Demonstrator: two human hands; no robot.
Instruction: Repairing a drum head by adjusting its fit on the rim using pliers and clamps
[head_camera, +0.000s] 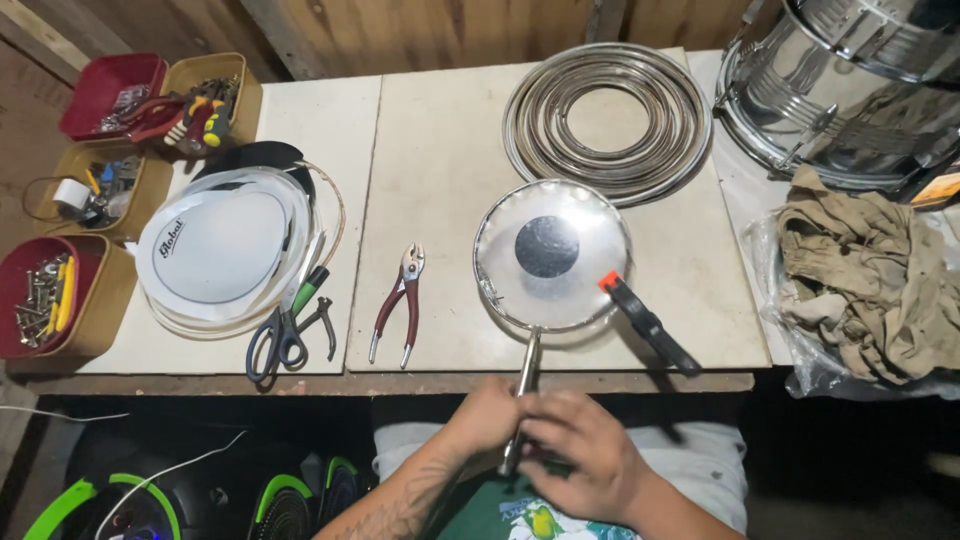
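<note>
A shiny round metal pan (552, 255) lies face down on the pale worktop (450, 150), with a dark round patch at its centre. Its metal handle (525, 385) sticks out over the table's front edge toward me. My left hand (485, 420) grips the handle just below the edge. My right hand (580, 455) closes around the handle's lower end, right beside the left. A black clamp with an orange tip (645, 320) pins the pan's rim to the table.
Red-handled pliers (400, 300) lie left of the pan, then scissors (285, 325) and white drum heads (225, 250). A stack of metal hoops (608, 120) sits behind. A chrome drum shell (850, 80), rags (870, 270) and bins of hardware (50, 295) flank the table.
</note>
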